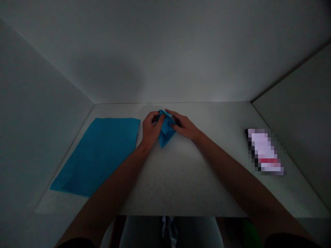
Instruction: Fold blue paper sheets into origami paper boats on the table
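Note:
Near the middle of the table, a small piece of folded blue paper (166, 132) is held between my two hands, with one pointed corner hanging toward me. My left hand (152, 128) grips its left side, the thumb lying over the front. On the other side, my right hand (185, 125) pinches the right edge between thumb and fingers. Some fingertips are hidden behind the folds. A larger flat blue sheet (103, 155) lies on the table to the left, partly covered by my left forearm.
The pale table (168, 186) meets a white wall (168, 51) at the back and side walls left and right. A phone (265, 151), blurred into blocks, lies at the right with its screen lit. The table's front edge runs just above my lap.

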The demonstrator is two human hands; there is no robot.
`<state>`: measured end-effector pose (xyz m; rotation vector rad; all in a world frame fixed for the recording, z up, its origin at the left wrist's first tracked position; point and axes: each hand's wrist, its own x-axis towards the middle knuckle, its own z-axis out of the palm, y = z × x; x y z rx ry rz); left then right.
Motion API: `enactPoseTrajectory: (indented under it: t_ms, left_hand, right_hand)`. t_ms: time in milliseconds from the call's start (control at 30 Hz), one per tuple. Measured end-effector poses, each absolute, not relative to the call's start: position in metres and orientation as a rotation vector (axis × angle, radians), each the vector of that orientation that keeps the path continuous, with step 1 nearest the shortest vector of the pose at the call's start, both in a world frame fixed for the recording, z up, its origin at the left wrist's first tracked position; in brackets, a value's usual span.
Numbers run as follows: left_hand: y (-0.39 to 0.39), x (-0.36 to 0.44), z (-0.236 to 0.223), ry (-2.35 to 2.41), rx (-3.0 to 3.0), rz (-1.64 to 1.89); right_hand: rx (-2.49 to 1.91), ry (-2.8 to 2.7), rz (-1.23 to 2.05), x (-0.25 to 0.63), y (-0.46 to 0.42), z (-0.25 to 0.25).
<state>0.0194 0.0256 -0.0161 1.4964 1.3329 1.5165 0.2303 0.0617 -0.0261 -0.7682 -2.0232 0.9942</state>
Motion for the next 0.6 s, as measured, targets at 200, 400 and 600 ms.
enactPoseTrajectory:
  t_ms: [200,400,600]
  left_hand:
    - [0.029,0.017,-0.015,1.328,1.472,1.765]
    - [0.034,0.012,-0.02,1.508,1.374,1.875]
    - [0.037,0.012,-0.023,1.513,1.309,1.8]
  right_hand:
    - [-0.881,-1.734,0.912,0.229,0.072,-0.033]
    - [-0.877,-1.755,0.903,0.23,0.068,-0.025]
    - [-0.804,-1.662,0.946,0.227,0.066,-0.021]
